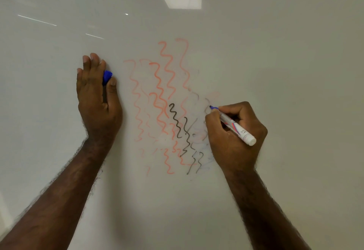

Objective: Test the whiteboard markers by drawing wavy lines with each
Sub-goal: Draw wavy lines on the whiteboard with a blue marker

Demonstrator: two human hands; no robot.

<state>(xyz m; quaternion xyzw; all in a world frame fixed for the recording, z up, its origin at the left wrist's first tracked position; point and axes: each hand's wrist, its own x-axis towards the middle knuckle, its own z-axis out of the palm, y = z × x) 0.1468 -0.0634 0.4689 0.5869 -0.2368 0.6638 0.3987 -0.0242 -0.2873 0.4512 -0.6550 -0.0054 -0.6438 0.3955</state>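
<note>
My right hand [234, 131] is curled closed around a whiteboard marker [234, 124], gripped the way one holds a pen: thumb and first fingers pinch the barrel near its front, the other fingers fold in beneath. The marker is white with a blue and red printed band, and its flat white rear end sticks out past my knuckles toward the lower right. Its blue tip [211, 107] points up and left and meets the whiteboard [285, 62] just beside a faint grey squiggle.

My left hand [98, 99] lies well apart from the right, palm down against the board, fingers stretched upward and held close together. A blue marker cap [107, 77] is tucked between my thumb and the side of my forefinger; only its rounded end shows. Both bare forearms come in from the bottom corners.

Between my hands the board carries many wavy lines running top to bottom. Orange-red wavy lines [167, 68] fill the middle, some bold, some pale and smeared. Lower down, nearer my right hand, are dark black wavy lines [177, 121], with fainter grey ones beside them.

Near the top of the glossy board, a bright rectangular ceiling light reflection [182, 1] shows, with thin streaks of glare to its left.
</note>
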